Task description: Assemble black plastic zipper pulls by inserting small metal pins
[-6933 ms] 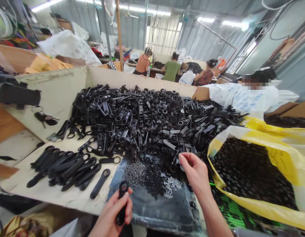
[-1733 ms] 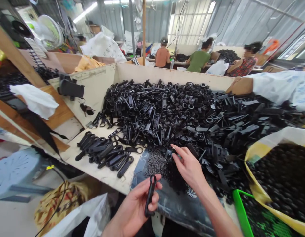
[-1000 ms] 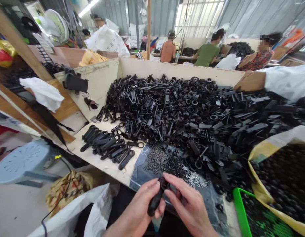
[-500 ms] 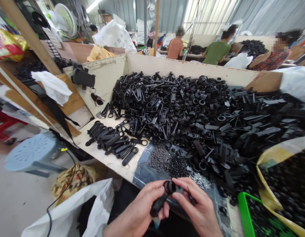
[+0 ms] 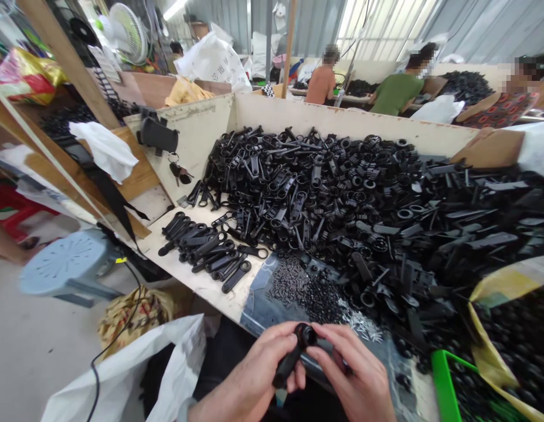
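My left hand (image 5: 250,375) is closed around a long black plastic handle piece (image 5: 291,358) with a ring at its upper end. My right hand (image 5: 355,378) pinches at that ring end, fingers pressed on a small black part I cannot make out. Both hands meet low in the view, in front of the bench edge. Just beyond them lie small dark screws and bits (image 5: 307,293) on a dark cloth (image 5: 263,299). A huge heap of black plastic parts (image 5: 342,199) fills the bench behind.
A neat batch of black handles (image 5: 206,252) lies at the bench's left front. A yellow bag of black pieces (image 5: 518,316) and a green tray edge (image 5: 443,381) sit right. A white plastic bag (image 5: 135,375) and a grey stool (image 5: 65,272) stand left. Other people work at far benches.
My right hand left the screw pile and came back to the handle in my left hand; both hands now work at its ring end. The view shifted slightly left.
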Demonstrator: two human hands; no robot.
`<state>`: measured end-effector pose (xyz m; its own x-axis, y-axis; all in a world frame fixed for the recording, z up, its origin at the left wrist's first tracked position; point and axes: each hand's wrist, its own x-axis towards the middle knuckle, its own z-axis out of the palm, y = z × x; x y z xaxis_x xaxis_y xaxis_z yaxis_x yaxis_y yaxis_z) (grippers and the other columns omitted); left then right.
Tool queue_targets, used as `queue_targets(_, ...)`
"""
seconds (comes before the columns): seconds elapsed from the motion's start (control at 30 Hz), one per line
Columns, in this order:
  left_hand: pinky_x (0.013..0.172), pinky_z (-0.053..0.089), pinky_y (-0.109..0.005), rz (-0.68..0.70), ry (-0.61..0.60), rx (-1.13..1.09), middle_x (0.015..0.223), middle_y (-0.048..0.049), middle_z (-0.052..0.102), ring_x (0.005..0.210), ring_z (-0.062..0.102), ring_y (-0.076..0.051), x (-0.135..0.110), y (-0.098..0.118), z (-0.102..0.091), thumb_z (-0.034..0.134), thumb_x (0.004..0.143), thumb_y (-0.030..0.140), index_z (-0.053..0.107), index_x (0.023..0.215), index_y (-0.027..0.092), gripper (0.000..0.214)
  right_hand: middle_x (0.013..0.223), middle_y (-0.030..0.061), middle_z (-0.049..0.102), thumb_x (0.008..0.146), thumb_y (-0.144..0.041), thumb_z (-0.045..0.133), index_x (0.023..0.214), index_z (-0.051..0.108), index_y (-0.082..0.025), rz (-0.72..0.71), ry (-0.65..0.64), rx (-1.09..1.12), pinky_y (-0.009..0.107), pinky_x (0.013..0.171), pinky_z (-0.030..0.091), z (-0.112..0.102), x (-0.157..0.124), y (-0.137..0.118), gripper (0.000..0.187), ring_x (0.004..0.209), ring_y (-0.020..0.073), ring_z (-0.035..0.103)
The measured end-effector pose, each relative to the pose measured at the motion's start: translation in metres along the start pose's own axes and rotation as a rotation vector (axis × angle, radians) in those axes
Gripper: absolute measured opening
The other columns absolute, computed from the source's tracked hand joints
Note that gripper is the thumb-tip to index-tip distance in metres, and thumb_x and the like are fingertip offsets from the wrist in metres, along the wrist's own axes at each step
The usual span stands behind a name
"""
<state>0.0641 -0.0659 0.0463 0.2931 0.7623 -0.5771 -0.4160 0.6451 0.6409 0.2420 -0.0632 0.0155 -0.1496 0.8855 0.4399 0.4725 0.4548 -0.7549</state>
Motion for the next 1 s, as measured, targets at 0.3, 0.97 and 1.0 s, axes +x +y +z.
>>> queue_targets(0.3,0.057,0.037,-0.024,0.031,-0.004,0.006,0.079,-0.0053,0.068,0.062,0.057,-0.013,0.001,-0.004,0.001,0.072,0.078,0.046,0.070,0.118,0.012,0.053,0.109,0.0054,0.075,0.096,-0.020,0.069,0.130,0.070,-0.033,0.000,0.000,-0.010,0.022,0.065,0.064,0.003,-0.012,-0.005,0.036,0.087,0.0201,0.076)
queue_targets(0.97,0.051,0.036,-0.020,0.268,-0.125,0.558,0.070,0.0033,0.057,0.052,0.044,-0.009,0.001,-0.019,-0.016,0.053,0.099,0.054,0.068,0.114,0.016,0.043,0.095,0.0031,0.069,0.095,-0.020,0.071,0.118,0.077,-0.033,0.142,0.009,0.368,0.021,0.058,0.055,0.018,-0.036,0.001,0.027,0.064,0.0132,0.066)
queue_targets(1.0,0.059,0.043,-0.022,0.317,-0.132,0.599,0.074,0.0011,0.062,0.060,0.052,-0.011,0.001,-0.019,-0.016,0.053,0.100,0.052,0.068,0.115,0.017,0.041,0.093,0.0032,0.070,0.096,-0.023,0.070,0.115,0.078,-0.033,0.186,0.004,0.421,0.022,0.061,0.057,0.018,-0.036,-0.002,0.023,0.068,0.0143,0.068)
